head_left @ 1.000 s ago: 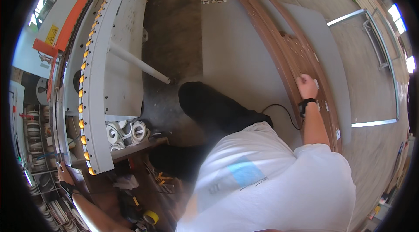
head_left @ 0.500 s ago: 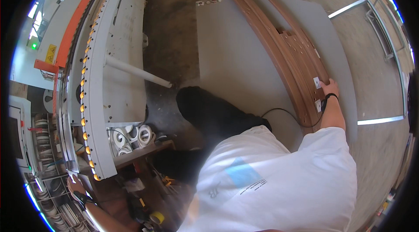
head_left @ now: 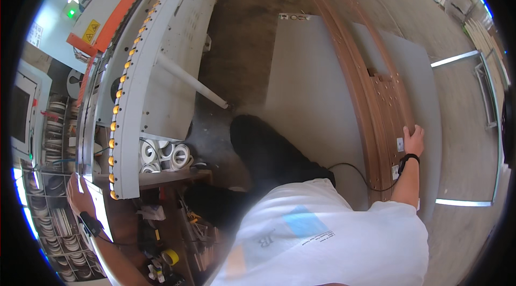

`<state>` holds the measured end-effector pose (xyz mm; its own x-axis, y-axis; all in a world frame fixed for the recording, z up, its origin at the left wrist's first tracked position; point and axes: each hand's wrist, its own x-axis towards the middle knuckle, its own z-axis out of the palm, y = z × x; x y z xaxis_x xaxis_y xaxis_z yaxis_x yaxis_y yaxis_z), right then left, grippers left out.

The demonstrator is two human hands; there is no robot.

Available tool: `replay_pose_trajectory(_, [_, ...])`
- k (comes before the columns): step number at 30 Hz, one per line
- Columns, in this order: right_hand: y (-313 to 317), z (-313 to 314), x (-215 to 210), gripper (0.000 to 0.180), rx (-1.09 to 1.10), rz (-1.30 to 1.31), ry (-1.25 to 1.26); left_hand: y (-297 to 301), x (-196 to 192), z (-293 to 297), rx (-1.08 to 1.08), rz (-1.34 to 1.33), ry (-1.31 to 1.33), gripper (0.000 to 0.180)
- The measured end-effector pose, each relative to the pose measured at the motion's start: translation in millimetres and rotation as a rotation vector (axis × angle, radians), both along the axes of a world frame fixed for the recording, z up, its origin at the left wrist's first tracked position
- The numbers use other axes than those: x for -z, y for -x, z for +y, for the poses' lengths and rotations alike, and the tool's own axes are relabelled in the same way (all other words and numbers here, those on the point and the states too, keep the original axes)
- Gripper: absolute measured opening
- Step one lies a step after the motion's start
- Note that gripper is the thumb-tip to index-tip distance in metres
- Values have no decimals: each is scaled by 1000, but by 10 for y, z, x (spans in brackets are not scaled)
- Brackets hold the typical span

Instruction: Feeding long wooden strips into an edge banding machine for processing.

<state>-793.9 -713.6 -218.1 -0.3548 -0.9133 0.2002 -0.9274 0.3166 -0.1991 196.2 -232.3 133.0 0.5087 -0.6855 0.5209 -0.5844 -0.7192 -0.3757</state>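
My right hand grips the right edge of a stack of long brown panels, its thumb and fingers at the edge beside a small white label. The panels have rows of small holes and lie on a large grey board. At the far left, my left hand reaches forward with fingers stretched along a bright white edge near the end of the machine. Its palm side is hidden. A black band circles each wrist, and a thin dark cable runs near the right one.
A long grey machine with yellow rollers stands at left. Under its end are white tape rolls and an open brown cabinet holding tools and yellow tape. Shelves of rolls stand far left; a metal frame lies right.
My view has tilted and shifted, so the machine and panels appear farther right. My left hand has moved forward along the white edge. My right hand stays at the panels' edge.
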Motion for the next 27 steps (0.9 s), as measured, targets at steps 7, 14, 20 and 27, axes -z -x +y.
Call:
replay_pose_trajectory(7, [-1078, -461, -1330, 61, -225, 168, 171, 1200, -47, -799, 361, -47, 91, 40])
replay_pose_trajectory(14, [-1588, -324, -2169, 70, -375, 158, 372, 2222, 137, -1374, 699, 36, 136, 38])
replay_pose_trajectory(20, [-2178, 80, -2745, 71, -732, 115, 574, 3090, 433, -1370, 894, 234, 296, 34])
replay_pose_trajectory(27, [-2732, 659, -3181, 70, -1112, -10, 666, 3224, 686, -1362, 1004, 1241, 648, 63])
